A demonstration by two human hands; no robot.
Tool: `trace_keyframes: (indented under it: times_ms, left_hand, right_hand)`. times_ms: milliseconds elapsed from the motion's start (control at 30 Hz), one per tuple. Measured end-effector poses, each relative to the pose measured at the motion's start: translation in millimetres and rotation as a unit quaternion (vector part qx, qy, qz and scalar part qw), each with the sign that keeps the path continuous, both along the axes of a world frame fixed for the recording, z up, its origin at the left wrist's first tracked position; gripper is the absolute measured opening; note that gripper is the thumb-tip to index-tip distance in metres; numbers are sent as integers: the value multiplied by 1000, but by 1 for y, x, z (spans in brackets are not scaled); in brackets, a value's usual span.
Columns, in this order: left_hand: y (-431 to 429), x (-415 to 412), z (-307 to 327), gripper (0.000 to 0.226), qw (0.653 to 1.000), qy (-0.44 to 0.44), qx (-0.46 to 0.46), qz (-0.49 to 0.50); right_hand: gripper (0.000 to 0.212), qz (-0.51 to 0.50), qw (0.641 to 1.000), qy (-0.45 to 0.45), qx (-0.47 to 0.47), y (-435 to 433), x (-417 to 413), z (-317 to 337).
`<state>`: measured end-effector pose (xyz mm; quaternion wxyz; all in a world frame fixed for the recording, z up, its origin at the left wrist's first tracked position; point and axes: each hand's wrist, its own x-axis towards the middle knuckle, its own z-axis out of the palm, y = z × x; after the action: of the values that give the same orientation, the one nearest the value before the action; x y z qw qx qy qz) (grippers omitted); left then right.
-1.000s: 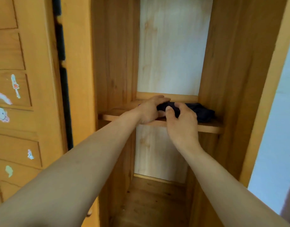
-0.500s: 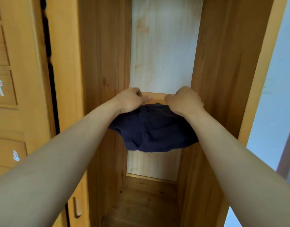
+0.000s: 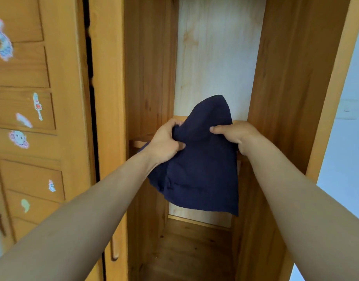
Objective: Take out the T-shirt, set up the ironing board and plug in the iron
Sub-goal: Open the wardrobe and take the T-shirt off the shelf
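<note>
Both hands grip the navy T-shirt [image 3: 201, 169] in front of the wardrobe shelf [image 3: 139, 143]: left hand [image 3: 166, 142] bunches one top edge, right hand [image 3: 233, 134] pinches the other, likely to lift it clear and let it hang open. Ironing board and iron not in view.

Matt navy cloth T-shirt [image 3: 199, 169]; glossy varnished wooden wardrobe [image 3: 150, 78].

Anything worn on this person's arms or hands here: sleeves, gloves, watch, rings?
The left forearm and right forearm are bare to the frame edge, no sleeve in view. The left hand and right hand are ungloved; no watch, bracelet or ring is visible.
</note>
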<state>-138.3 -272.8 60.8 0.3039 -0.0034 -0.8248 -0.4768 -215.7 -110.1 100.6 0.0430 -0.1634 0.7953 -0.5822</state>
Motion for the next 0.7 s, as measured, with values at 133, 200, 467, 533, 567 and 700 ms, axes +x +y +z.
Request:
trace_keyframes:
  times_ms: [133,200,467,533,567,700]
  left_hand:
    - [-5,19,-10,41,980,85,-128,127]
    - [-11,29,-12,54,899,170,-248,319]
    - [-50,51,-10,122,937,68,-84,333]
    - [-54,53,-8,124,945,60,-42,318]
    - [-54,53,-7,125,948,56,-25,313]
    - [-50,57,-8,124,956,50,-12,288]
  right_hand:
    - [15,84,987,-86,-108,-2,23,9]
    - [18,109,979,-48,-168,-8,35,12]
    - [24,120,971,98,-183,-33,75,11]
    - [25,124,971,89,-184,-32,77,8]
    - [25,125,971,84,-184,-30,77,6]
    - [25,123,974,71,-175,-29,81,3]
